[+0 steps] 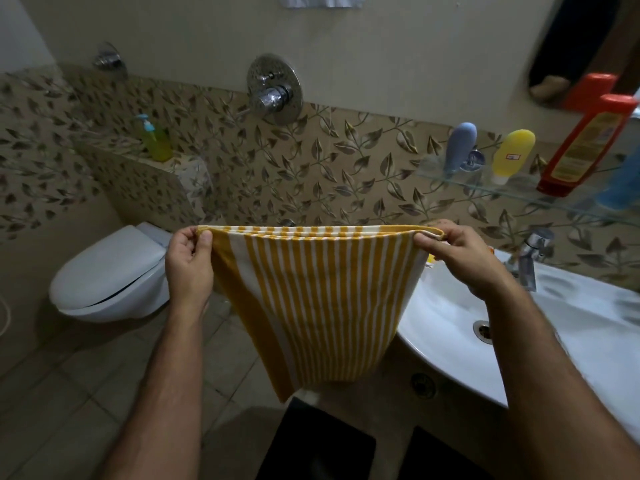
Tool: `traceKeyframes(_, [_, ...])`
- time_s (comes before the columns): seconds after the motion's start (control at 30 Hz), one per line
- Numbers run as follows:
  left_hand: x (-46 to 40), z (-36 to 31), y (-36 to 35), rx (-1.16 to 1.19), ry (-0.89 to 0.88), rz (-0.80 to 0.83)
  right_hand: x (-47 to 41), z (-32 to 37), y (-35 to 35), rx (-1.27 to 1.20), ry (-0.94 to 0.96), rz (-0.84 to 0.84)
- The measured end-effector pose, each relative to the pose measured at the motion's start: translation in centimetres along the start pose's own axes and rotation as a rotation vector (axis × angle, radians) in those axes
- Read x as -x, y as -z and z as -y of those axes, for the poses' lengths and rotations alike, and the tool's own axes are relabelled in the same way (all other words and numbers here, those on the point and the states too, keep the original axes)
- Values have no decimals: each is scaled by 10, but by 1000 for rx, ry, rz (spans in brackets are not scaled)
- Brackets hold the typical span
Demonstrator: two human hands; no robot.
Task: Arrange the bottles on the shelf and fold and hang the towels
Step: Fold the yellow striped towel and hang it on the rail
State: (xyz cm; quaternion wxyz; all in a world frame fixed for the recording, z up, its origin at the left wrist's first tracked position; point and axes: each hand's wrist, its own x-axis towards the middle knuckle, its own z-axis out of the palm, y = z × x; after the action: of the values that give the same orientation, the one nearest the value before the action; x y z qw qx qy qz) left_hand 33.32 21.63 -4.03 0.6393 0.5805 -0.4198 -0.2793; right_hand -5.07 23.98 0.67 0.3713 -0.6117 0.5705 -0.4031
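You pinch the folded towel by its top corners, left hand and right hand; next, probably hang it.

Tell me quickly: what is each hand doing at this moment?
Left hand: pinches the left top corner of the striped towel.
Right hand: pinches its right top corner.

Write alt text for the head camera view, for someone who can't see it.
Two bare hands, left hand and right hand, pinch the top corners of a folded yellow-and-white striped towel, holding it up between a closed toilet and a white sink. Bottles stand on a glass shelf at right.
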Motion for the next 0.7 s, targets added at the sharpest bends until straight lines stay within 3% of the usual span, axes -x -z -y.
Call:
traceKeyframes(0.27, [-4,-2,-19,-2,30,-77,1,15,-27,-401,-144,-23])
traceKeyframes(0.43, [-6,-14,-23,-128,-101,-110,-2,34,-6,-171,-202,301])
traceKeyframes(0.5, [-7,-18,-24,-122,-115,-98,-3,40,-3,-165,-245,336])
traceKeyframes(0.57, [-12,-17,-22,-55,-50,-42,-2,45,-1,-241,-218,285])
traceKeyframes(0.7, [-19,-16,-16,216,254,191,5,60,-1,-491,-103,318])
